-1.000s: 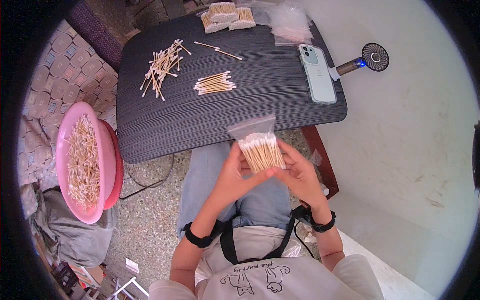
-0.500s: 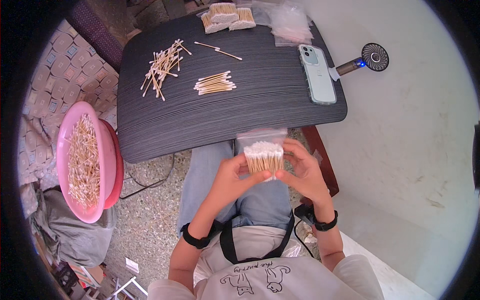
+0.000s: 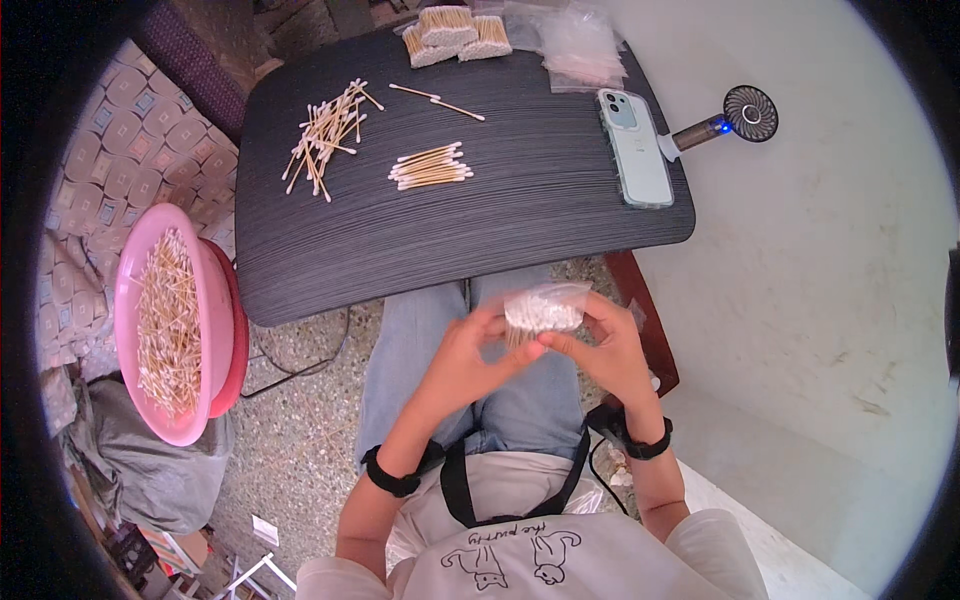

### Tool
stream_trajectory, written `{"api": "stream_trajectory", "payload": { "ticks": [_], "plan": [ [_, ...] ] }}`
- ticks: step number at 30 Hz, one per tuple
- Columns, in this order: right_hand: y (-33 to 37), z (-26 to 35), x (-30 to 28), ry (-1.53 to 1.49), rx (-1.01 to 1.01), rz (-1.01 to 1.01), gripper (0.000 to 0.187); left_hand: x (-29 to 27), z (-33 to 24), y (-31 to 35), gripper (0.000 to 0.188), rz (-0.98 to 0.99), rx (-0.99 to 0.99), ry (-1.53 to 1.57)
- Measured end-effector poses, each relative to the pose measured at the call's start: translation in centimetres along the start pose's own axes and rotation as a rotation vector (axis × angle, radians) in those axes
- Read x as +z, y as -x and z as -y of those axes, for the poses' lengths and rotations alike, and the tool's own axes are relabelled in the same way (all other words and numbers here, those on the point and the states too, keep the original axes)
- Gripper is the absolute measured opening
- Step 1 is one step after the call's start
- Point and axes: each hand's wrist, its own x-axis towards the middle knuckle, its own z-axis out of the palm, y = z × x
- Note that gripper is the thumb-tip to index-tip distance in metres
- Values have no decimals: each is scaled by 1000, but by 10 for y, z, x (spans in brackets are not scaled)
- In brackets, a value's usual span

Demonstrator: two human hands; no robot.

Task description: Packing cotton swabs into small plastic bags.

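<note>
Your left hand (image 3: 478,348) and right hand (image 3: 608,345) are clamping the bag (image 3: 546,308) between them, fingers at its sides, thumbs in front and nearly meeting low down. It is hanging above your lap (image 3: 525,415), just off the near edge of the surface (image 3: 560,190); swabs inside are showing white tips uppermost. Bag blurring; seal state: cannot tell.

Judgement: you are probably evening the contents. Best be pressing lightly from both sides, levelling tips; hard squeezing risks being what skews sticks.

Farther: a bundle (image 3: 430,167) is lying mid-surface, a loose pile (image 3: 328,135) toward the left edge, packs (image 3: 445,30) at the far edge.
</note>
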Motion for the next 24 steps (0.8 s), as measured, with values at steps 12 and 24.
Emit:
{"api": "stream_trajectory", "payload": {
  "ticks": [12, 24],
  "plan": [
    [-3, -23, 0, -156, -60, 111, 29, -7, 14, -8, 24, 21, 210, -171],
    [-12, -38, 18, -382, 93, 17, 12, 12, 36, -14, 23, -95, 17, 321]
  ]
}}
